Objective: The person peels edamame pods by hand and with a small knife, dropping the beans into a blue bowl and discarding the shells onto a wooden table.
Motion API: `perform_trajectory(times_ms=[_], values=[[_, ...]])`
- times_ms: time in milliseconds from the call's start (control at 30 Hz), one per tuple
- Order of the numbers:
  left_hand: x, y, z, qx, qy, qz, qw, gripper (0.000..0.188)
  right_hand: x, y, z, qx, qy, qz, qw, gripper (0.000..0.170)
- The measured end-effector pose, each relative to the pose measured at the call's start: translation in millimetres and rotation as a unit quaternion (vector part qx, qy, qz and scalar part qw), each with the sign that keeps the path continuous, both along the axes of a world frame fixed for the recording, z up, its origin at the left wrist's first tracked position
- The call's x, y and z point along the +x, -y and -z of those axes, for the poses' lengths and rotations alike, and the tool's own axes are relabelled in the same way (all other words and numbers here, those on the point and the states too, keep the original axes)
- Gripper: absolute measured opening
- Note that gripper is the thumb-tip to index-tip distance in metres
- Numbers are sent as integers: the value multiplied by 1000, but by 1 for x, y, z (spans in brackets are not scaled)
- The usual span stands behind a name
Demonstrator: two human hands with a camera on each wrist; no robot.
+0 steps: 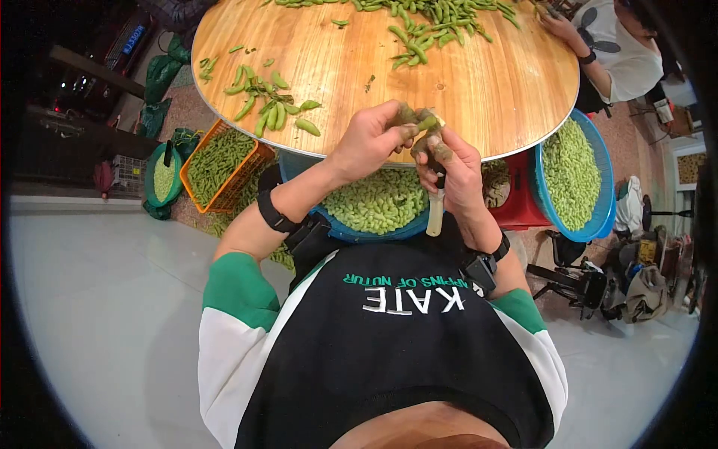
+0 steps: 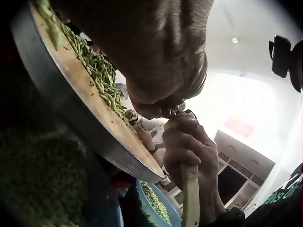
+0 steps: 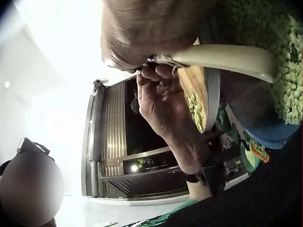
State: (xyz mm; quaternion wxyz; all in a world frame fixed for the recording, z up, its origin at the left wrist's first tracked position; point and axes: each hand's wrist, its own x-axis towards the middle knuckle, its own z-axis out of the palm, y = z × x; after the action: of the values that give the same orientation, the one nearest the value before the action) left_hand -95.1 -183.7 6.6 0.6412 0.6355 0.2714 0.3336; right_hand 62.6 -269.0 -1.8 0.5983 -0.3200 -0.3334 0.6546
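My left hand (image 1: 374, 138) pinches a green bean pod (image 1: 427, 123) between thumb and fingers, just over the table's near edge. Close against it, my right hand (image 1: 458, 168) grips a small knife by its cream handle (image 1: 435, 215), which juts out below the curled fingers. In the right wrist view the knife handle (image 3: 227, 59) points away from the fist and its blade is mostly hidden. The fingertips of both hands meet around the pod and look dark and stained. Beneath the hands stands a blue basin (image 1: 336, 224) holding shelled green beans (image 1: 378, 202).
The round wooden table (image 1: 321, 67) bears a small group of pods (image 1: 273, 112) on the left and a larger pile (image 1: 441, 22) at the back. An orange crate (image 1: 224, 200) of pods stands left, another blue basin (image 1: 607, 187) right. Another person (image 1: 617, 52) sits at the far right.
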Motion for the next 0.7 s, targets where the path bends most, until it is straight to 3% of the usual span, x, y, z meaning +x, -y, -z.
perform_trajectory(times_ms=[67,133,167,233,300,367,400,433,467,500,533,700], values=[[-3,-5,-1,-15,-10,15,1000,8,-1,-1,0,-7,-3,12,1000,19],[-7,-12,2,-213,77,104,968,16,4,-2,1,-21,-55,-25,998,18],[-9,-15,6,-214,77,103,968,16,8,-2,2,-36,-107,-61,992,18],[-12,-19,15,-388,185,231,873,21,13,0,13,-48,-153,-98,982,18],[-10,-17,16,-387,163,195,886,21,14,-2,15,-58,-196,-136,969,18],[-4,-11,18,-386,140,159,898,23,12,-3,14,-93,-203,-80,972,19],[1,-7,19,-135,61,76,986,20,11,-2,16,-94,-203,-80,971,19],[3,-3,20,129,-23,-14,991,18,10,-2,20,-106,-214,-65,969,18],[2,-1,15,129,-23,-15,991,18,9,-3,21,-118,-225,-51,966,17],[0,0,9,310,-82,-44,946,17,8,-4,20,-119,-225,-52,966,17],[-2,3,4,478,-137,-71,865,16,7,-2,19,-118,-238,-60,962,21],[-7,10,0,530,-164,-75,828,13,-3,4,9,-89,-281,-92,951,36]])
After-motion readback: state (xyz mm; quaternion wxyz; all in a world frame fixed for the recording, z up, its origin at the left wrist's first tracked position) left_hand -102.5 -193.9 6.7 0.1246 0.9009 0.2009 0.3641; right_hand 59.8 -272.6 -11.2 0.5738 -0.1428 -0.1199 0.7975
